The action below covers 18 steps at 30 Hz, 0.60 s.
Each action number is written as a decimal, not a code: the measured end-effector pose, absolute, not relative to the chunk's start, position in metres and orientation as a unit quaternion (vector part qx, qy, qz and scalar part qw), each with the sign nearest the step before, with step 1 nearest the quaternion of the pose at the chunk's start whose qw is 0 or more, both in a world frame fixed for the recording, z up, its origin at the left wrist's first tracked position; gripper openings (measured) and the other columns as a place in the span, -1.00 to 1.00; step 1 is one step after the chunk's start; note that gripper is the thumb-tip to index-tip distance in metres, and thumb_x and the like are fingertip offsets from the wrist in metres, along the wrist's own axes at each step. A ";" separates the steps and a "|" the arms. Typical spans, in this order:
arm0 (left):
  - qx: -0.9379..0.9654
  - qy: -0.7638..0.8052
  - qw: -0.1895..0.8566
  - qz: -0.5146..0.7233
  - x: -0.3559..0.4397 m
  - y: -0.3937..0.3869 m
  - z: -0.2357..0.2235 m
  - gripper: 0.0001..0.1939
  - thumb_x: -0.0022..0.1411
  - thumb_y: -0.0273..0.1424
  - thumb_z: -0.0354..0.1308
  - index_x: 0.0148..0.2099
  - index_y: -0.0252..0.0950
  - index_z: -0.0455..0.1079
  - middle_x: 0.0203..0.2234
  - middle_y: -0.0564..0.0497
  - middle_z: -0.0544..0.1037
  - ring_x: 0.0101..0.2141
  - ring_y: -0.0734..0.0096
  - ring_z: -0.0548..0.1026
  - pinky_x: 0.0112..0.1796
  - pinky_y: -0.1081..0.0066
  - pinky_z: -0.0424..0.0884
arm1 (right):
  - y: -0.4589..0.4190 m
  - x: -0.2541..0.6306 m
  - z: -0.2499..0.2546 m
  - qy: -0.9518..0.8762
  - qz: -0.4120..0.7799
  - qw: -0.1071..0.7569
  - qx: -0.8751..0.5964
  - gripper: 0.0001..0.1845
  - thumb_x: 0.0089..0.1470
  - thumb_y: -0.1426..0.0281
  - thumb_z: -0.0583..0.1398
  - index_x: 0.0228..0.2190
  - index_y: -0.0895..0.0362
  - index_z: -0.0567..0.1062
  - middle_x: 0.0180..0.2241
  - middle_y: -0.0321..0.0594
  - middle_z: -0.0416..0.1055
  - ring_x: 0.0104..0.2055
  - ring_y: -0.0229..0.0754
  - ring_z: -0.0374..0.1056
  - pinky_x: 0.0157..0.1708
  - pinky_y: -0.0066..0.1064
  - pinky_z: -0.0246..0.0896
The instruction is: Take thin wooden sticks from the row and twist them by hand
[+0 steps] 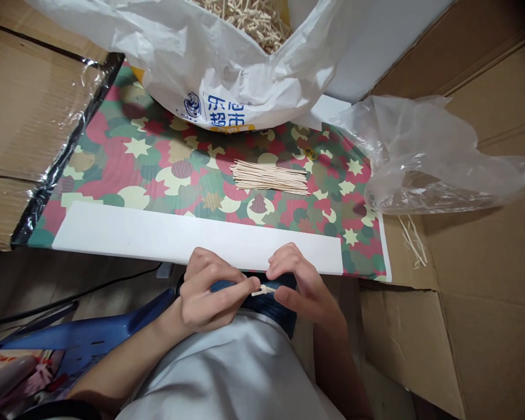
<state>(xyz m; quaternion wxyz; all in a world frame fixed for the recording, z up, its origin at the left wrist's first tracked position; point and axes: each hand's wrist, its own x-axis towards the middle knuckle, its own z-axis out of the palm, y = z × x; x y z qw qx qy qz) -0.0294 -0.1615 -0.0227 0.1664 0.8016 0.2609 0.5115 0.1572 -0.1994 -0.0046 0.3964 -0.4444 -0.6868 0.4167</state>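
Observation:
My left hand (pixel 210 294) and my right hand (pixel 304 286) meet just below the near edge of the board, above my lap. Both pinch a small pale wooden piece (pixel 263 289) between their fingertips; it looks like a short stick with something thin at its end. A neat bundle of thin wooden sticks (pixel 271 177) lies on the camouflage-patterned board (pixel 157 169) further away. A white strip (pixel 157 236) runs along the board's near edge.
A large white plastic bag (pixel 227 64) full of small wooden pieces stands at the back of the board. A crumpled clear plastic bag (pixel 429 157) lies to the right on cardboard (pixel 485 280). A few loose sticks (pixel 413 242) lie there. A blue plastic chair (pixel 91 335) is at lower left.

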 end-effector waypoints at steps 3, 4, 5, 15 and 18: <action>0.801 0.262 0.172 0.510 -0.029 -0.162 -0.028 -0.70 -0.05 -0.61 0.22 -0.23 -0.23 0.38 -0.58 0.09 0.41 -0.54 0.51 0.28 -0.48 0.42 0.23 | -0.200 0.152 -0.002 -0.712 0.373 0.397 -0.442 -0.95 0.07 0.44 0.10 -0.42 0.06 0.34 -0.45 -0.28 0.36 -0.31 -0.18 0.24 -0.23 -0.22 0.17; 0.799 0.265 0.182 0.509 -0.030 -0.162 -0.030 -0.69 -0.06 -0.61 0.22 -0.22 -0.24 0.38 -0.56 0.08 0.42 -0.53 0.50 0.29 -0.47 0.41 0.24 | -0.201 0.150 -0.002 -0.715 0.354 0.403 -0.448 -0.92 0.05 0.47 0.09 -0.44 0.07 0.33 -0.47 -0.30 0.35 -0.33 -0.19 0.24 -0.23 -0.22 0.17; 0.795 0.268 0.199 0.507 -0.031 -0.162 -0.031 -0.69 -0.05 -0.59 0.21 -0.20 -0.25 0.38 -0.53 0.05 0.43 -0.51 0.48 0.31 -0.46 0.39 0.25 | -0.202 0.148 -0.001 -0.718 0.332 0.405 -0.459 -0.91 0.04 0.49 0.09 -0.46 0.07 0.33 -0.49 -0.30 0.34 -0.34 -0.20 0.23 -0.24 -0.23 0.16; 0.748 0.323 0.396 0.422 -0.033 -0.163 -0.023 -0.95 0.04 -0.46 0.12 -0.37 -0.31 0.31 -0.54 0.01 0.38 -0.49 0.41 0.30 -0.41 0.33 0.22 | -0.205 0.132 -0.001 -0.776 0.068 0.342 -0.526 -0.90 -0.04 0.55 0.10 -0.48 0.12 0.32 -0.50 -0.29 0.38 -0.27 -0.14 0.25 -0.27 -0.24 0.07; 0.713 0.338 0.432 0.437 -0.028 -0.162 -0.022 -0.93 0.08 -0.57 0.11 -0.37 -0.31 0.33 -0.55 0.04 0.37 -0.49 0.47 0.31 -0.42 0.40 0.25 | -0.206 0.134 -0.002 -0.759 0.116 0.374 -0.520 -0.89 -0.02 0.52 0.11 -0.41 0.07 0.33 -0.45 -0.28 0.38 -0.26 -0.13 0.25 -0.26 -0.22 0.11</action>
